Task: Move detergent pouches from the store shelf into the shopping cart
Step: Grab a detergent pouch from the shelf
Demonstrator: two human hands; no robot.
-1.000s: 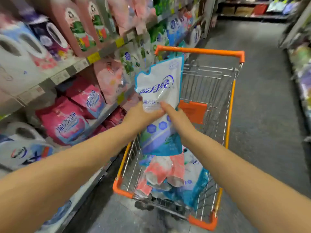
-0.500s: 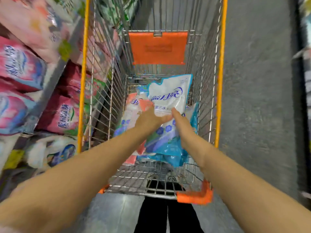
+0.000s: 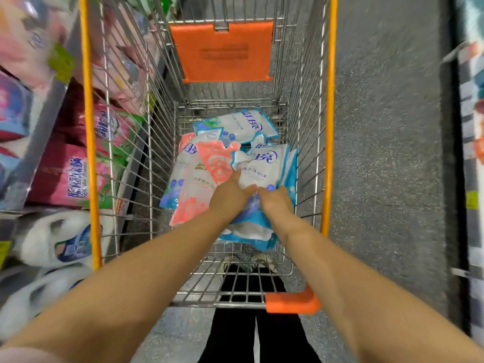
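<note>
Orange on the shopping cart [image 3: 89, 153] rails and flap [image 3: 222, 51]; wire mesh walling in both forearms. Left of the cart, pink bags [image 3: 65, 179] and white jugs [image 3: 60, 239]. Now lower than half a second ago: white-and-blue pouch [image 3: 262, 169], glossy and crinkled, down on the heap inside the cart beside a coral pouch [image 3: 217, 163]. Grip of left hand [image 3: 230, 195] and right hand [image 3: 275, 203] curled round its middle.

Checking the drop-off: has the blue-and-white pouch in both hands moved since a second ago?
Yes: the pouch sank from above the cart rim onto the other pouches inside.
</note>
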